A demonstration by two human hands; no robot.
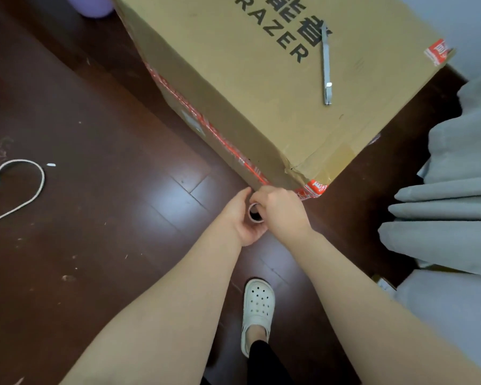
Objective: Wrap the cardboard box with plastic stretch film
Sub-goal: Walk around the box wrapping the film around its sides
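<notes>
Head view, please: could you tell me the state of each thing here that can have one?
cardboard box: closed, sealed with red tape, near corner crumpled.
film roll: held at the box's near corner, open core end facing up.
left hand: curled round the film roll.
right hand: grips the film roll from above.
grey tool: lying flat on the box top, untouched.
white cable: lying loose on the floor.
</notes>
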